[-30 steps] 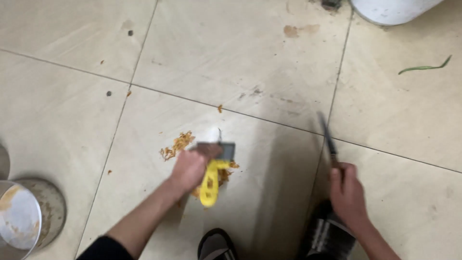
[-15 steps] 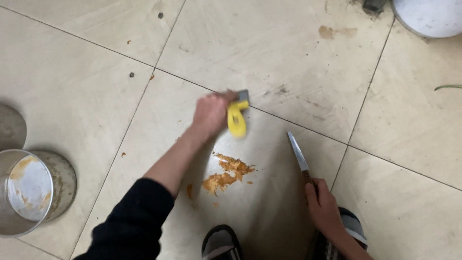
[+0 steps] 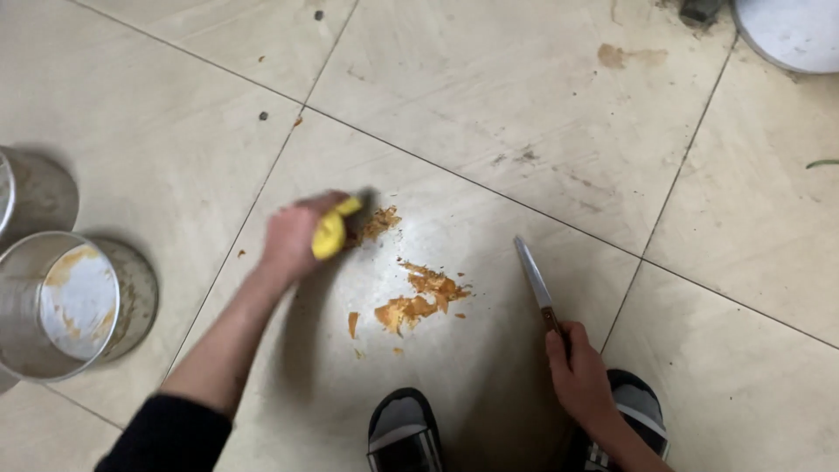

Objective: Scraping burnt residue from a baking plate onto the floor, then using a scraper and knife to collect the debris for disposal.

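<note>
My left hand [image 3: 293,236] grips a yellow-handled scraper [image 3: 336,229] pressed low against the beige tiled floor [image 3: 489,105]; its blade end is blurred. Orange food scraps [image 3: 418,297] lie scattered on the tile just right of the scraper, with a smaller clump [image 3: 378,222] beside its tip. My right hand [image 3: 578,376] holds a knife [image 3: 535,281] by its wooden handle, the blade pointing up and away over the floor. Both hands are apart, with the scraps between them.
A steel pot [image 3: 65,306] smeared with orange residue stands at the left edge, another steel rim [image 3: 17,197] behind it. A white round container [image 3: 791,31] sits top right. My two sandalled feet [image 3: 404,433] are at the bottom. A green strip [image 3: 821,163] lies far right.
My left hand swept the scraper from the middle of the tile to the left, dragging scraps. The right hand with the knife stayed low at the right. The view shifted.
</note>
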